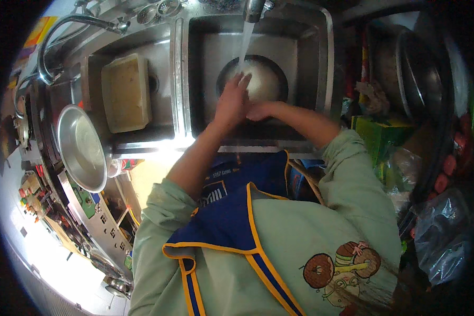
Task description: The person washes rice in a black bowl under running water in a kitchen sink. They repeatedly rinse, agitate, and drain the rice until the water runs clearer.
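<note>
Water (246, 39) runs from a metal faucet (254, 10) into the right basin (205, 47) of a stainless steel sink. Below it sits a dark-rimmed round bowl or pot (281, 75) with whitish contents (262, 81); I cannot tell whether they are rice or cloudy water. My left hand (233, 96) is over the bowl's near left part, its fingers stretched into the stream and a small gap between them. Close against its heel is my right hand (262, 110), at the bowl's near rim. The right fingers are partly hidden, and whatever they hold does not show.
A pale rectangular tub (125, 94) stands in the left basin. On that basin's left side rests a wide metal bowl (82, 148). Another curved faucet (43, 59) arches there. At right are a green box (379, 134), a large metal pan (418, 75) and a clear plastic bag (440, 237).
</note>
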The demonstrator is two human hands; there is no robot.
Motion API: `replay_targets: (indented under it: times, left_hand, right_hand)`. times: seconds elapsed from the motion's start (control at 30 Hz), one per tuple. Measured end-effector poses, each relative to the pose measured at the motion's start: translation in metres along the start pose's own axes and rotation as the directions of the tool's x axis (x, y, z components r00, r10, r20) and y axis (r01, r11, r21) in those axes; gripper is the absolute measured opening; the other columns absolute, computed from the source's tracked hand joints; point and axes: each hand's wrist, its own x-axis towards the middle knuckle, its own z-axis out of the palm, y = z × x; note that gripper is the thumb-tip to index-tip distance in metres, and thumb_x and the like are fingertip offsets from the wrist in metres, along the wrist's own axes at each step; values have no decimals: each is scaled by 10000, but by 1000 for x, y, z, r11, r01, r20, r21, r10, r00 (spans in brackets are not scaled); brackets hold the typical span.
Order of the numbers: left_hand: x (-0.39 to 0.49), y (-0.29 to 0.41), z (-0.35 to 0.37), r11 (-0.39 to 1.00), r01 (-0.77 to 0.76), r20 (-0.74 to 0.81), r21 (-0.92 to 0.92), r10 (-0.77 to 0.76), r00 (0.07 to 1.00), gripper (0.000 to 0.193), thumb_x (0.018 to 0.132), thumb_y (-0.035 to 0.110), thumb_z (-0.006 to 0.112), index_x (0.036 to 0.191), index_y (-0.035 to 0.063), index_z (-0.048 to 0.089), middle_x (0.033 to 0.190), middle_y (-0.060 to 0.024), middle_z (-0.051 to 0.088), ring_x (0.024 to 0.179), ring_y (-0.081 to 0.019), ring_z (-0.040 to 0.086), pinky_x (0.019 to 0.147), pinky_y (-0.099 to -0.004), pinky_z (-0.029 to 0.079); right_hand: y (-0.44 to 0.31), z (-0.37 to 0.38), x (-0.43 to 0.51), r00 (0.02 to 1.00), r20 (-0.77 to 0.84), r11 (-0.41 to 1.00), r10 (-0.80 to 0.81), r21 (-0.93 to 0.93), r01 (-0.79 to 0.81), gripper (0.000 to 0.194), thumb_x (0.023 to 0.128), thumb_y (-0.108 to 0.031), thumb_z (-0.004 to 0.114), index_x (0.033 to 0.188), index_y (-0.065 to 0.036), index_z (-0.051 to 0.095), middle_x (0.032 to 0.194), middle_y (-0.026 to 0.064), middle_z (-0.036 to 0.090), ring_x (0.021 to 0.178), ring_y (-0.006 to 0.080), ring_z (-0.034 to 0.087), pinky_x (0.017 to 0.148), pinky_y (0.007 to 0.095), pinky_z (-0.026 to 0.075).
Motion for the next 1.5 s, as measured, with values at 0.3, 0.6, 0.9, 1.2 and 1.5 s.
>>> replay_targets:
  times: [0.3, 0.6, 0.9, 1.2, 1.5]
  left_hand:
    - [2, -30, -20, 958, 286, -52, 10, -286, 957, 377, 813, 163, 601, 1185, 106, 580, 1210, -181, 565, 1083, -394, 559, 883, -485, 485]
    - [-34, -62, 13, 833, 536, 209, 138, -553, 806, 462, 878, 266, 495, 1277, 41, 435, 1033, -269, 642, 959, -454, 617, 848, -530, 488]
    - [-48, -82, 21, 824, 567, 330, -7, -534, 779, 481, 844, 288, 530, 1268, 69, 473, 1076, -258, 631, 1006, -448, 602, 881, -528, 475]
    - [-47, -92, 19, 850, 524, 395, -44, -467, 791, 484, 816, 328, 637, 1170, 5, 565, 980, -259, 655, 998, -433, 609, 835, -480, 493]
    - [-72, -128, 16, 786, 511, 354, -347, -395, 848, 542, 844, 267, 628, 1284, -26, 511, 1028, -236, 666, 972, -336, 653, 846, -391, 494]
  right_hand:
    - [1, -47, -29, 862, -270, 855, 428, -189, -483, 276, 788, -183, 560, 988, -33, 675, 1086, 205, 630, 1078, 336, 594, 947, 463, 468]
    - [-22, -35, 43, 976, -187, 913, 110, -369, -173, 274, 780, -133, 566, 1023, -64, 673, 1098, 178, 620, 1054, 355, 580, 971, 494, 414]
    - [7, -5, -52, 965, -12, 867, 263, -437, -241, 303, 718, -157, 665, 1003, -55, 686, 1105, 166, 604, 1105, 338, 537, 1004, 446, 392]
    - [-2, -5, -18, 928, -11, 831, 373, -440, -340, 217, 698, -144, 662, 885, -45, 705, 956, 169, 654, 895, 308, 641, 745, 441, 524]
    - [-15, -14, -91, 708, -697, 599, -110, -615, -512, 236, 721, -160, 612, 901, -38, 703, 941, 190, 663, 851, 347, 651, 928, 479, 443]
